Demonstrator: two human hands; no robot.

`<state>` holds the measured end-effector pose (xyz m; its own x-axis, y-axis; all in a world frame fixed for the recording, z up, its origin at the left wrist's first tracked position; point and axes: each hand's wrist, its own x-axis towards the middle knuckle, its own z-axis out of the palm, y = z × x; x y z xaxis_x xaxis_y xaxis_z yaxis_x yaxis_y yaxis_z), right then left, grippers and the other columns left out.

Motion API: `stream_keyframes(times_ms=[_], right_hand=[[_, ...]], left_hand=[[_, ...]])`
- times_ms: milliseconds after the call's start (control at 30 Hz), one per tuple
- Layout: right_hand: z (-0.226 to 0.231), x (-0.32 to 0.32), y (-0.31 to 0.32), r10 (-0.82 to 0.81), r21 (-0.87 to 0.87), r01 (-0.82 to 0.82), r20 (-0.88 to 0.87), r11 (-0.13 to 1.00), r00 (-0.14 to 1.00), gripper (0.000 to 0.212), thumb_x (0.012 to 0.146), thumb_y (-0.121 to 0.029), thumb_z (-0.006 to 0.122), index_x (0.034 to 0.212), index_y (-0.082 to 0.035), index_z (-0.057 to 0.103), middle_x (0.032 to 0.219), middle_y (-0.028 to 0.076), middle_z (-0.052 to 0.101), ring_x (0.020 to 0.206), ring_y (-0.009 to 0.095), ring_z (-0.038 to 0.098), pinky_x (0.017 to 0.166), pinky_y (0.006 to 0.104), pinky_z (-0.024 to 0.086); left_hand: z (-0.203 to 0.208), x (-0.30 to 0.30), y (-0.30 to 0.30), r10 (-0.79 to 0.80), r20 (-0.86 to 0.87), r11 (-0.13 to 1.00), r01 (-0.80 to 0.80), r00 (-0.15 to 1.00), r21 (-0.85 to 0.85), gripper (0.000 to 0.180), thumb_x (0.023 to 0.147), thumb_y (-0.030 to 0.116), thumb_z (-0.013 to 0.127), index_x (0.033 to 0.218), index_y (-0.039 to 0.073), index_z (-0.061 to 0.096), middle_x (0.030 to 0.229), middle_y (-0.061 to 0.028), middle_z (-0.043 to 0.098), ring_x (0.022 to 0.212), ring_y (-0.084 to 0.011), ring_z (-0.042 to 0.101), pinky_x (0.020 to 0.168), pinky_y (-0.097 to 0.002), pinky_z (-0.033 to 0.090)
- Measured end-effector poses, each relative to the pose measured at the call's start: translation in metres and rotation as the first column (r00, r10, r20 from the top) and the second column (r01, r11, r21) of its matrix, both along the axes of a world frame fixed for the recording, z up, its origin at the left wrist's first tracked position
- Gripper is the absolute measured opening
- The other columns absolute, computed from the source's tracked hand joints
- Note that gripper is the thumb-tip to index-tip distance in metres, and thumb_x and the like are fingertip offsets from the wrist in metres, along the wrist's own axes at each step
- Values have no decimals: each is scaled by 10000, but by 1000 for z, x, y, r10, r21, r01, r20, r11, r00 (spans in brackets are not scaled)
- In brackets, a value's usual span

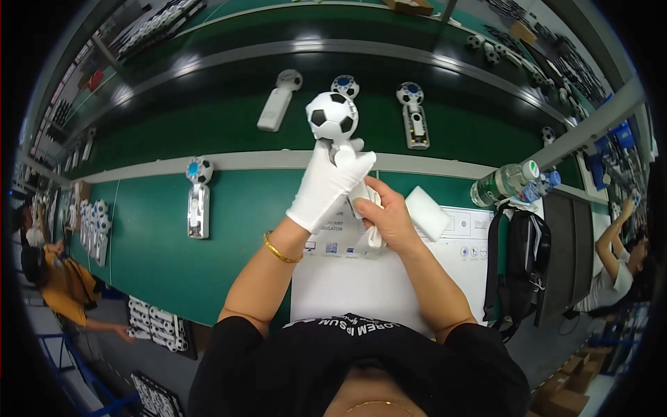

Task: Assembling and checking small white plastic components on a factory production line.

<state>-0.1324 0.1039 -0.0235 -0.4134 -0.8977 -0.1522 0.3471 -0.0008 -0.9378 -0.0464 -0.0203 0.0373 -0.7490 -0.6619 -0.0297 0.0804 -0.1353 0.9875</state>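
Closest in, the person's black printed T-shirt (361, 368) fills the lower edge, and just beyond it a large white printed paper sheet (351, 288) lies on the green tabletop (153, 278). Above the sheet, the bare right hand (392, 217) is closed, thumb against fingers, on a crumpled piece of white fabric (376, 238); whether it also grips what lies behind the fabric cannot be told. A gold-coloured bangle (279, 250) circles the left wrist. The left hand (328, 182), in a white glove, is wrapped around a white handheld device with a black-and-white football-shaped head (332, 117), gripping it below the ball, which points away from the person. Right of the hands rests a white rectangular foam-like block (427, 213); farther right are a black backpack (524, 243) and a clear plastic bottle with a green label (504, 184). To the left lies a similar ball-headed unit with a blue centre (198, 201). Past the pale rail (250, 161), a white ball-headed unit (278, 103) and an opened ball-headed unit (415, 118) lie apart on a dark green surface (208, 118).
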Motion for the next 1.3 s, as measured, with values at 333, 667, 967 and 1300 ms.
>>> stream_keyframes(times_ms=[333,667,967,1300], right_hand=[[-20,17,2,200,-102,-172,510,980,837,508,937,-402,520,1271,-19,505,805,68,607,451,65,472,397,186,346],[-56,43,-2,491,-478,-220,871,850,6,492,934,-506,424,1037,-55,591,733,92,587,364,98,377,359,244,252],[-56,44,-8,149,-98,-318,979,943,139,401,920,-471,474,822,-97,578,688,50,569,395,107,401,359,248,258],[-32,8,-22,233,15,-368,751,930,618,355,981,-353,445,1033,-31,585,718,44,593,425,78,427,348,196,296]], left_hand=[[-5,45,3,-112,-12,984,113,994,141,463,835,164,708,1209,3,487,1114,-85,619,1007,-144,594,864,-288,493],[-11,29,25,-95,94,992,102,991,-69,449,836,249,710,1137,-3,491,1010,-91,652,919,-155,621,796,-287,500],[-10,28,25,48,389,925,106,920,-365,497,830,296,684,1159,-10,472,1014,-175,633,914,-285,640,796,-360,499],[-22,3,-47,100,251,966,-34,963,-258,333,879,237,631,1079,0,508,805,-71,610,698,-143,629,602,-272,505]])
